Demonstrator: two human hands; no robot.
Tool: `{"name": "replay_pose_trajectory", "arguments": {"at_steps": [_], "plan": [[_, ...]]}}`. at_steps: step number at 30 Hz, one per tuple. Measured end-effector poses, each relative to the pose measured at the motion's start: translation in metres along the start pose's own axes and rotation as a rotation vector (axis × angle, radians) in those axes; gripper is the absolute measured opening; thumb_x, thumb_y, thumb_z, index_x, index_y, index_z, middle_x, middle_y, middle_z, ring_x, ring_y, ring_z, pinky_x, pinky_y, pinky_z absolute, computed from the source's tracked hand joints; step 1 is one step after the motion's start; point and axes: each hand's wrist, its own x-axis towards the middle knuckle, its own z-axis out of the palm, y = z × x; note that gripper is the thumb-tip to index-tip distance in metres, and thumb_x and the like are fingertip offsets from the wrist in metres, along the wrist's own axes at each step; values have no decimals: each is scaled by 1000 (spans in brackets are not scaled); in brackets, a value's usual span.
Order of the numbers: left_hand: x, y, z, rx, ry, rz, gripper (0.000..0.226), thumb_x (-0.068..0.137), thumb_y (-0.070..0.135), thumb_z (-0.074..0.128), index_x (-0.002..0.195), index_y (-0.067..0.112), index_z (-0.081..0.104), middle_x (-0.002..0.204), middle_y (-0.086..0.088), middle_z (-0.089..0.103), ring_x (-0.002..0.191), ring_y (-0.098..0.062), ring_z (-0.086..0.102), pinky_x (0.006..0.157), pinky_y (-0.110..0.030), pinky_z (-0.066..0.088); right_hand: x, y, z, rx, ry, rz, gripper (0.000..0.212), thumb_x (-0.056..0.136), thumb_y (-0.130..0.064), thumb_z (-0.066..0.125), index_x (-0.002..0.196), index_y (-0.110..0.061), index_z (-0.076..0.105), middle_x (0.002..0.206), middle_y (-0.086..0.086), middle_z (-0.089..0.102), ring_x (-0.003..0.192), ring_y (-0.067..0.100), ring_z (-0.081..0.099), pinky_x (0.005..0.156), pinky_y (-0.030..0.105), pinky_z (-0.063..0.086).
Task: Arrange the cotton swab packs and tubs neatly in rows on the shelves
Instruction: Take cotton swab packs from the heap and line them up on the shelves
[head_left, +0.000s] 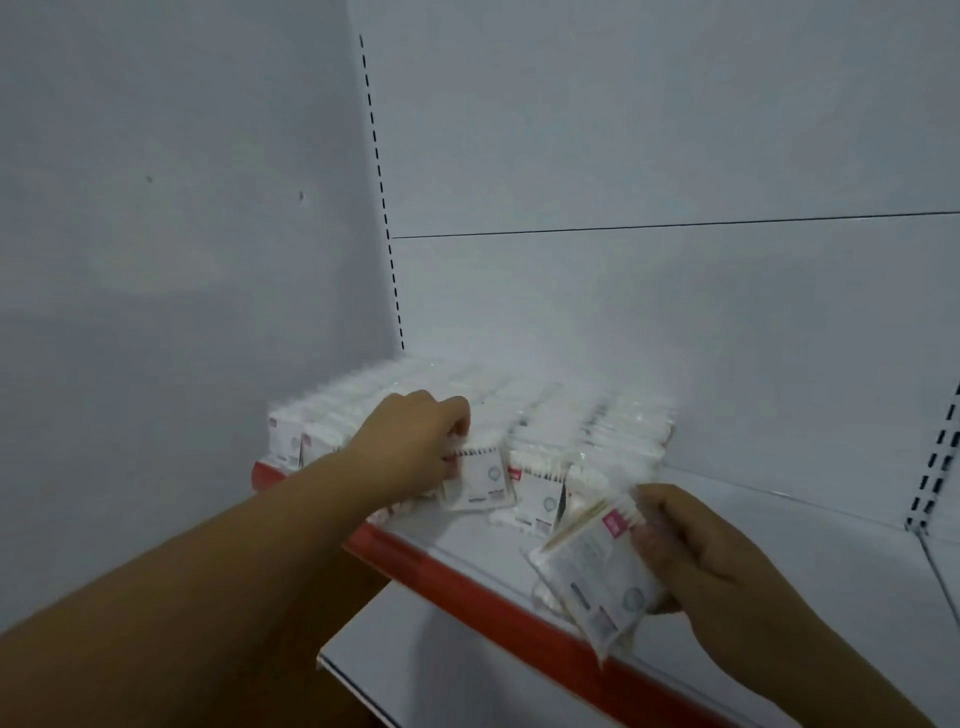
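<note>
Packs (571, 431) crowd shelf (753, 545) left; right side bare

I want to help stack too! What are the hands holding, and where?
The right hand holds a loose cotton swab pack by its right edge. The left hand pinches the top edge of a front standing pack on the shelf.

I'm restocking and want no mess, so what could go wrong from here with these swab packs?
The left hand seems to pinch the tilted front pack; tugging it could topple the packed rows behind. The right hand holds a loose pack over the shelf's red edge; a slip might drop it to the lower shelf.
</note>
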Motion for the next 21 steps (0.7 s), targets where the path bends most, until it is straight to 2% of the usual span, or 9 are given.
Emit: {"name": "replay_pose_trajectory", "arguments": {"at_steps": [3, 6, 9, 11, 14, 16, 18, 19, 21], "plan": [[21, -18, 2, 163, -4, 187, 28, 83, 28, 63, 107, 26, 49, 89, 6, 49, 79, -15, 40, 78, -29, 34, 21, -5, 25, -47, 53, 18, 29, 83, -36, 47, 101, -19, 63, 85, 0, 70, 77, 18, 68, 61, 30, 57], [31, -29, 6, 170, -62, 282, 24, 82, 24, 61, 103, 24, 50, 84, 6, 47, 77, -16, 41, 73, -30, 32, 34, -10, 38, -28, 189, 64, 21, 96, -21, 43, 98, -17, 63, 81, 0, 70, 68, 13, 67, 55, 25, 55], [37, -40, 14, 204, -26, 346, 22, 83, 25, 59, 104, 22, 53, 95, 2, 51, 76, -15, 40, 71, -30, 35, 41, -11, 48, -40, 321, 124, 24, 100, -18, 40, 97, -18, 63, 77, 1, 70, 62, 10, 65, 51, 22, 53], [42, -44, 22, 254, 21, 390, 25, 82, 28, 60, 106, 21, 55, 104, 0, 51, 85, -16, 40, 79, -31, 40, 44, -11, 54, -61, 384, 152, 26, 101, -19, 38, 96, -18, 63, 75, -1, 70, 60, 10, 65, 51, 22, 53], [44, -49, 26, 203, -23, 428, 37, 80, 35, 64, 114, 23, 54, 117, 1, 48, 102, -17, 41, 93, -34, 38, 45, -12, 61, -69, 455, 177, 26, 102, -20, 38, 99, -19, 63, 77, -4, 72, 63, 9, 67, 52, 22, 52], [42, -52, 17, -5, -28, 485, 42, 79, 39, 67, 116, 29, 52, 121, 6, 45, 115, -15, 38, 100, -29, 33, 45, -14, 64, -59, 498, 169, 25, 102, -20, 37, 101, -18, 63, 76, -5, 73, 63, 8, 67, 51, 20, 51], [36, -46, 0, -454, -67, 521, 34, 78, 37, 73, 105, 35, 52, 114, 14, 50, 111, -6, 45, 96, -23, 39, 45, -19, 67, -42, 516, 157, 25, 102, -19, 37, 102, -15, 62, 74, -4, 73, 61, 7, 66, 49, 19, 49], [34, -40, -9, -659, -148, 531, 35, 77, 35, 76, 102, 38, 52, 109, 17, 54, 106, -2, 51, 94, -25, 46, 45, -22, 69, -30, 519, 155, 26, 102, -20, 37, 102, -14, 62, 74, -4, 73, 60, 7, 66, 48, 18, 49], [30, -23, -18, -876, -347, 551, 50, 74, 29, 81, 111, 40, 49, 109, 16, 58, 98, -3, 62, 86, -30, 56, 46, -27, 73, 9, 527, 147, 28, 103, -21, 36, 101, -13, 63, 76, -2, 73, 63, 9, 67, 49, 19, 50]]}}
